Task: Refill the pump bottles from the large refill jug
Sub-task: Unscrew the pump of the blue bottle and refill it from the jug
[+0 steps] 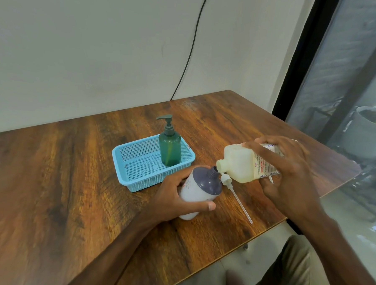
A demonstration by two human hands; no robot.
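Note:
My left hand grips a white bottle with a grey-purple shoulder, tilted so its open neck points up and right. My right hand holds the pale refill jug tipped on its side, its open spout touching the bottle's neck. A white pump head with a long dip tube lies on the table just below the two necks. A green pump bottle with its pump on stands upright in the right end of a blue basket.
The wooden table runs to a front-right edge close under my right arm. A black cable hangs down the wall behind. A dark-framed window stands at the right.

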